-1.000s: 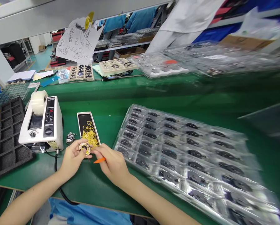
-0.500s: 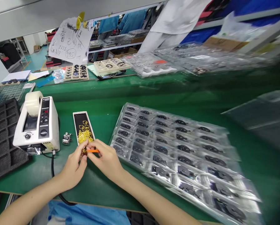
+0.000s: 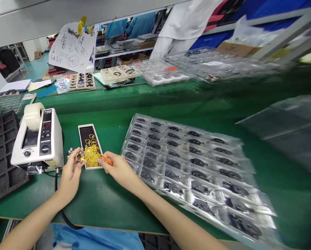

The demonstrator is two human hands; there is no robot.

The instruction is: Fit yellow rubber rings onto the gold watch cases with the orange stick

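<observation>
My left hand (image 3: 71,173) pinches a small round gold-and-dark metal part (image 3: 79,157) between thumb and fingers, at the left side of a white-rimmed box (image 3: 100,144). My right hand (image 3: 119,170) has its fingers closed on a slim orange stick (image 3: 107,160), whose far end is too small to make out. Its fingertips are at the box's right rim, beside the pile of thin yellow rings (image 3: 92,156) inside. Behind my left fingers sits a small metal device (image 3: 70,151), partly hidden.
A white tape dispenser (image 3: 55,139) with a black cable stands left, beside a black foam tray (image 3: 4,166). Clear trays of dark flat parts (image 3: 173,144) cover the right of the green bench. Along the back ledge lie sorting boxes (image 3: 81,81) and stacked plastic trays (image 3: 160,71).
My hands have moved apart. The left one has carried the round part leftward, clear of the orange stick, while the right one now points the stick up-left at the box's rim.
</observation>
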